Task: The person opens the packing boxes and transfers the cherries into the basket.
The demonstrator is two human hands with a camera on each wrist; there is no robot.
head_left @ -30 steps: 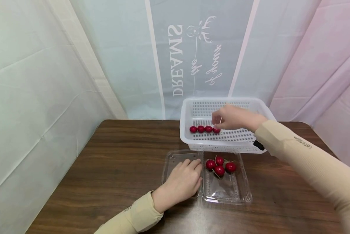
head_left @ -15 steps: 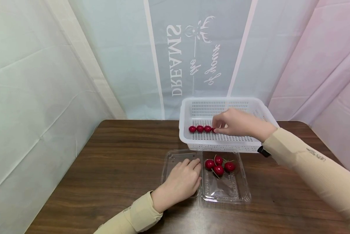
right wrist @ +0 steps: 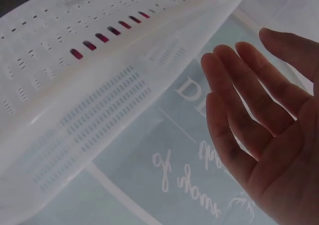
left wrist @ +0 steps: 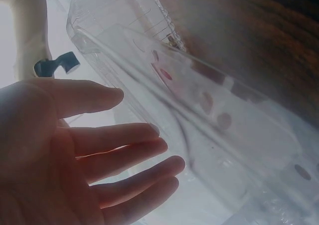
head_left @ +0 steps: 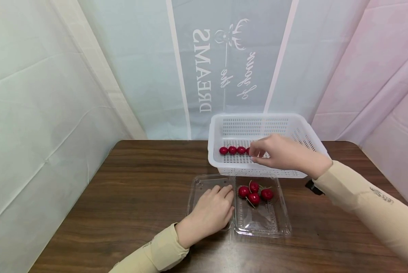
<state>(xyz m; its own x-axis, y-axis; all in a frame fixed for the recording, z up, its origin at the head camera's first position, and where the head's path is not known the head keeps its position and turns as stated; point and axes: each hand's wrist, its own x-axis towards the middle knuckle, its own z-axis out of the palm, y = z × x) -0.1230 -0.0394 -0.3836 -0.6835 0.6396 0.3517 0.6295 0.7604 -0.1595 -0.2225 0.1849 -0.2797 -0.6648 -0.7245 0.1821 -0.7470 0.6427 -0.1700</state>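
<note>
While the right hand (head_left: 278, 152) hovers loosely by cherries (head_left: 232, 150), the left hand (head_left: 207, 209) lies relaxed — both apparently empty.

In the head view, the right hand (head_left: 280, 152) partly conceals the fourth cherry (head_left: 247, 151) from the plastic basket's (head_left: 238, 171) left edge.

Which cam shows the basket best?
Head: basket shows nearly whole, inside included, partly behind the right hand. Right wrist: only a slotted part, close up, cropped. Left wrist: can't make it out.

Four cherries (head_left: 253, 198) in clear container (head_left: 255, 224)
</note>
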